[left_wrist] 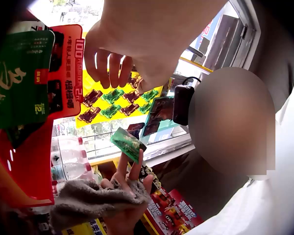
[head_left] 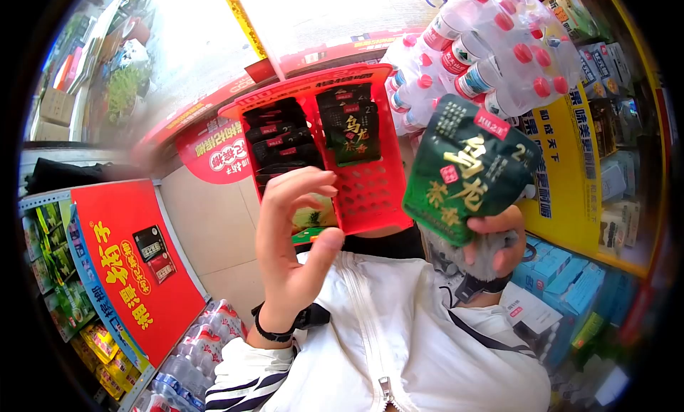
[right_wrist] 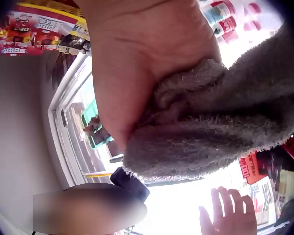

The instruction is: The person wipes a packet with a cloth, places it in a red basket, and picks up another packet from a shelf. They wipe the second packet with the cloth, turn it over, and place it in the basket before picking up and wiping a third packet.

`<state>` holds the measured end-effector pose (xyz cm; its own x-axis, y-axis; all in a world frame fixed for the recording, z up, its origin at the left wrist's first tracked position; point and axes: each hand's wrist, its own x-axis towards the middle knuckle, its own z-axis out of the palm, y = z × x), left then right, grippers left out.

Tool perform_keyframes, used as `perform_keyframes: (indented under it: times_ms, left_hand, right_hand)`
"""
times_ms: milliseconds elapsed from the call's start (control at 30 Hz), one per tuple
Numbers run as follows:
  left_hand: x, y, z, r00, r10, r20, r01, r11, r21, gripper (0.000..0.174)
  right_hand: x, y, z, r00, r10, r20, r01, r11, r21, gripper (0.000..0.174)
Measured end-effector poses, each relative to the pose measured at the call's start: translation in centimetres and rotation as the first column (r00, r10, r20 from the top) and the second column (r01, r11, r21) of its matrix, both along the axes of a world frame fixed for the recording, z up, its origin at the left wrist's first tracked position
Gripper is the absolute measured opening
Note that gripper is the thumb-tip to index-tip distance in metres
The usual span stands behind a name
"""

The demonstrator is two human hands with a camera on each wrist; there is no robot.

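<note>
My right hand [head_left: 495,237] pinches a green tea packet [head_left: 463,170] with gold characters and bunches a grey cloth [head_left: 477,252] in its palm. The left wrist view shows the same right hand [left_wrist: 130,191] with the packet [left_wrist: 127,143] above the cloth [left_wrist: 88,200]. Up close in the right wrist view, the fingers [right_wrist: 137,73] curl round the cloth [right_wrist: 225,127]. My left hand [head_left: 296,227] is raised in front of a red plastic basket [head_left: 370,191] that has dark packets [head_left: 349,131] in it. Its fingers are loosely bent and hold nothing.
Shrink-wrapped packs of red-capped bottles [head_left: 499,49] are stacked at the upper right. A red sign [head_left: 135,262] stands at left, with more bottles [head_left: 192,355] below it. Blue boxes [head_left: 570,277] and shelves of goods fill the right side.
</note>
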<state>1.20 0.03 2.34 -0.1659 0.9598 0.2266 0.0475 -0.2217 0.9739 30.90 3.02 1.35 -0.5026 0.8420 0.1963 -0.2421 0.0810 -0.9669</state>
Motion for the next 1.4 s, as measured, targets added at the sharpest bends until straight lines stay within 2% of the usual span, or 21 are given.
perform_keyframes:
  times_ms: [33, 67, 133, 167, 233, 300, 367, 433, 467, 500, 533, 633, 800, 900, 967, 1000, 1033, 1100, 1133, 1233, 1400]
  left_hand:
    - [0.4, 0.1, 0.6, 0.995, -0.080, 0.056, 0.082, 0.996, -0.039, 0.045]
    - [0.3, 0.2, 1.0, 0.981, -0.164, 0.103, 0.172, 0.982, -0.079, 0.051]
    - [0.6, 0.0, 1.6, 0.924, -0.214, 0.316, 0.262, 0.958, -0.120, 0.047]
    - [0.5, -0.2, 1.3, 0.889, -0.214, 0.404, 0.292, 0.946, -0.139, 0.042]
    - [-0.4, -0.3, 0.7, 0.899, -0.191, 0.394, 0.257, 0.959, -0.123, 0.036]
    - [-0.9, -0.4, 0.6, 0.903, -0.174, 0.393, 0.235, 0.966, -0.111, 0.030]
    - [-1.0, -0.5, 0.6, 0.900, -0.068, 0.432, 0.186, 0.953, -0.238, 0.025]
    - [-0.8, -0.3, -0.2, 0.908, -0.057, 0.415, 0.174, 0.952, -0.251, 0.025]
    - [-0.7, -0.3, -0.5, 0.912, -0.046, 0.407, 0.162, 0.953, -0.257, 0.025]
    - [-0.6, -0.2, -0.7, 0.916, -0.036, 0.400, 0.152, 0.953, -0.263, 0.024]
    - [-0.6, -0.3, -1.0, 0.927, -0.074, 0.367, 0.180, 0.947, -0.266, 0.024]
    - [-0.1, -0.3, -0.7, 0.921, -0.066, 0.384, 0.198, 0.928, -0.317, 0.024]
    - [0.3, -0.3, -0.9, 0.901, -0.028, 0.433, 0.167, 0.943, -0.287, 0.037]
    - [0.0, -0.4, -1.2, 0.923, -0.090, 0.374, 0.203, 0.939, -0.276, 0.045]
    - [0.1, -0.4, -1.3, 0.917, -0.095, 0.387, 0.217, 0.933, -0.286, 0.047]
    - [0.1, -0.4, -1.3, 0.917, -0.095, 0.387, 0.217, 0.933, -0.286, 0.047]
    - [0.1, -0.3, -1.3, 0.898, -0.091, 0.430, 0.234, 0.928, -0.292, 0.049]
    - [0.0, -0.3, -1.4, 0.878, -0.086, 0.471, 0.250, 0.922, -0.296, 0.050]
    - [0.0, -0.2, -1.4, 0.877, -0.082, 0.473, 0.248, 0.921, -0.300, 0.050]
    - [0.0, -0.2, -1.2, 0.880, -0.074, 0.470, 0.239, 0.923, -0.301, 0.050]
    - [0.0, -0.2, -1.3, 0.879, -0.060, 0.473, 0.227, 0.925, -0.305, 0.053]
  right_hand:
    - [-1.2, 0.3, 0.0, 0.975, 0.181, -0.132, -0.174, 0.983, 0.064, 0.064]
    - [-2.7, 1.0, 0.4, 0.970, 0.201, -0.139, -0.194, 0.979, 0.067, 0.064]
    - [-5.6, 2.4, 1.7, 0.881, 0.467, -0.073, -0.457, 0.882, 0.115, 0.062]
    - [-6.3, 2.5, 2.1, 0.872, 0.483, -0.081, -0.472, 0.873, 0.119, 0.062]
    - [-7.4, 2.3, 2.8, 0.886, 0.465, -0.008, -0.464, 0.882, -0.083, 0.062]
    - [-7.5, 1.6, 3.2, 0.899, 0.434, 0.063, -0.418, 0.891, -0.178, 0.064]
    - [-8.1, 1.1, 2.6, 0.977, 0.115, 0.182, -0.091, 0.987, -0.133, 0.064]
    - [-9.7, 1.5, 2.2, 0.990, -0.137, 0.023, 0.139, 0.984, -0.110, 0.050]
    - [-9.3, 2.2, 1.7, 0.975, -0.190, -0.115, 0.159, 0.959, -0.235, 0.046]
    - [-8.9, 2.8, 1.2, 0.935, -0.258, -0.243, 0.162, 0.920, -0.356, 0.041]
    - [-8.9, 3.4, 1.0, 0.859, -0.263, -0.440, 0.047, 0.895, -0.444, 0.037]
    - [-9.1, 4.1, 1.6, 0.797, -0.283, -0.534, -0.036, 0.860, -0.508, 0.036]
    - [-9.8, 4.4, 1.2, 0.776, -0.249, -0.579, -0.127, 0.838, -0.531, 0.036]
    - [-9.8, 4.6, 0.9, 0.773, -0.227, -0.592, -0.153, 0.840, -0.521, 0.041]
    - [-10.8, 4.4, 1.8, 0.793, -0.439, -0.423, 0.073, 0.757, -0.649, 0.047]
    - [-9.5, 4.7, 0.2, 0.769, -0.297, -0.566, -0.107, 0.813, -0.572, 0.053]
    - [-9.6, 4.6, 0.4, 0.769, -0.301, -0.565, -0.105, 0.812, -0.574, 0.053]
    - [-10.0, 4.2, 1.1, 0.760, -0.438, -0.481, -0.008, 0.733, -0.680, 0.062]
    - [-9.7, 4.3, 0.9, 0.718, -0.356, -0.598, -0.168, 0.745, -0.645, 0.070]
    - [-10.2, 4.2, 1.1, 0.780, -0.384, -0.494, -0.045, 0.753, -0.657, 0.063]
    - [-9.6, 4.0, 0.5, 0.786, -0.426, -0.449, -0.019, 0.708, -0.706, 0.058]
